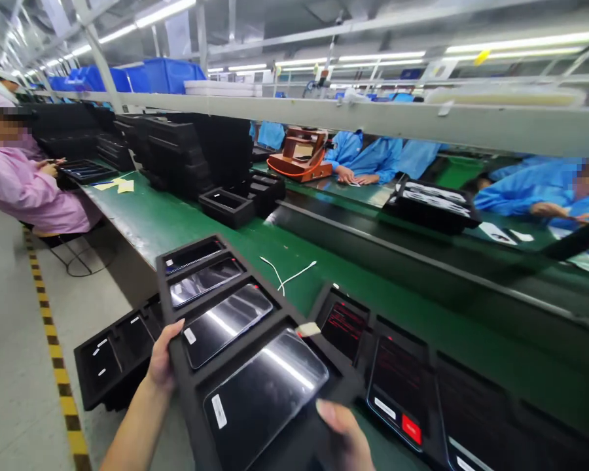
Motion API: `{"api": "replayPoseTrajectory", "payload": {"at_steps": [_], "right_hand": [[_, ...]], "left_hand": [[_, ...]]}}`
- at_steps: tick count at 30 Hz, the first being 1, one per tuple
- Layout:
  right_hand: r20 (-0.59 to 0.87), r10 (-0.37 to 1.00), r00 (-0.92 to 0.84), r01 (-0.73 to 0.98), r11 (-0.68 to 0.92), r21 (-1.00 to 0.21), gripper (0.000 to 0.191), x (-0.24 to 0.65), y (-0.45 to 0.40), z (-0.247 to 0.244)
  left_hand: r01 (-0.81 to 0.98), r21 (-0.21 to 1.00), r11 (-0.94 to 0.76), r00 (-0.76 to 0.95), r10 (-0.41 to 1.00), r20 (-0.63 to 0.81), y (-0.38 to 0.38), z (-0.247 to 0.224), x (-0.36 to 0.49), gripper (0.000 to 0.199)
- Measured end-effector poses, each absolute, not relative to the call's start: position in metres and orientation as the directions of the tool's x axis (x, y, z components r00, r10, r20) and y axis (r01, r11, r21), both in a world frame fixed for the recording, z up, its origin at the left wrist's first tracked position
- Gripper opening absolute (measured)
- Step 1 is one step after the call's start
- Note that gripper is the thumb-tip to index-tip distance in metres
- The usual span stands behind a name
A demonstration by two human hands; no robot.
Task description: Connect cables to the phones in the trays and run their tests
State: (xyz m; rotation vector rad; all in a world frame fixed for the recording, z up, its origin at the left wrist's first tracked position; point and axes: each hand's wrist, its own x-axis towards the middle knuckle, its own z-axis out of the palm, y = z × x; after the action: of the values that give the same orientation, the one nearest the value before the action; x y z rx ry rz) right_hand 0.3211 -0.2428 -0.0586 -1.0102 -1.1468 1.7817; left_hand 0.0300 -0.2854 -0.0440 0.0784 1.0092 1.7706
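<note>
Four smartphones sit in the black foam tray that my left hand and right hand hold by opposite sides, thumbs at its rim, close to the green workbench.

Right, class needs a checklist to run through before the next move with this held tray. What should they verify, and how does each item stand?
1. Left hand gripping the black tray: ok, at its left edge.
2. Right hand gripping it: ok, at its right side.
3. Visible slots filled: ok, four smartphones.
4. Green bench beyond it free of loose items: not ok, a white cable lies there.
5. Gap to the neighbouring tray: cannot tell, they overlap in view.
</note>
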Motion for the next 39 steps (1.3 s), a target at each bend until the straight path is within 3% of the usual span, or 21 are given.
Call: {"api": "replayPoseTrajectory", "payload": {"at_steps": [1,3,5,10,12,16,23,27,31,39], "right_hand": [[-0.248,0.852,-0.461,-0.183,-0.365,-0.913,0.054,0.315,-0.23,-0.043],[-0.207,0.804,-0.558,-0.082,-0.301,-0.95,0.064,0.303,-0.194,-0.011],[-0.07,0.839,-0.54,0.198,0.046,-0.979,0.077,0.295,-0.149,0.013],[-0.045,0.86,-0.508,0.583,0.305,-0.753,0.027,0.267,-0.052,0.026],[-0.078,0.875,-0.478,0.71,0.332,-0.622,0.028,0.247,-0.032,0.018],[-0.159,0.881,-0.445,0.838,0.348,-0.419,0.051,0.21,-0.022,-0.002],[-0.226,0.895,-0.385,0.899,0.309,-0.309,0.048,0.2,-0.001,-0.018],[-0.184,0.931,-0.316,0.904,0.236,-0.358,0.048,0.203,0.03,-0.013],[-0.119,0.945,-0.305,0.829,0.201,-0.523,0.042,0.211,0.043,0.001],[0.041,0.854,-0.519,0.371,0.268,-0.889,0.036,0.258,-0.025,0.018]], "left_hand": [[-0.719,0.683,-0.13,-0.507,0.77,-0.387,-0.288,-0.04,0.03,0.045],[-0.679,0.71,-0.184,-0.592,0.709,-0.383,-0.289,-0.033,0.024,0.043],[-0.656,0.717,-0.237,-0.66,0.641,-0.392,-0.28,-0.028,0.013,0.036],[-0.648,0.688,-0.327,-0.73,0.525,-0.438,-0.228,-0.025,-0.011,0.01],[-0.641,0.682,-0.35,-0.737,0.529,-0.421,-0.209,-0.024,-0.014,0.016],[-0.611,0.673,-0.416,-0.77,0.511,-0.382,-0.191,-0.024,-0.023,0.033],[-0.568,0.704,-0.426,-0.808,0.451,-0.379,-0.171,-0.035,-0.06,0.032],[-0.581,0.727,-0.366,-0.786,0.484,-0.384,-0.159,-0.034,-0.069,0.026],[-0.591,0.752,-0.292,-0.77,0.482,-0.417,-0.158,-0.028,-0.06,0.02],[-0.637,0.733,-0.238,-0.708,0.557,-0.434,-0.156,-0.044,0.022,0.015]]}}
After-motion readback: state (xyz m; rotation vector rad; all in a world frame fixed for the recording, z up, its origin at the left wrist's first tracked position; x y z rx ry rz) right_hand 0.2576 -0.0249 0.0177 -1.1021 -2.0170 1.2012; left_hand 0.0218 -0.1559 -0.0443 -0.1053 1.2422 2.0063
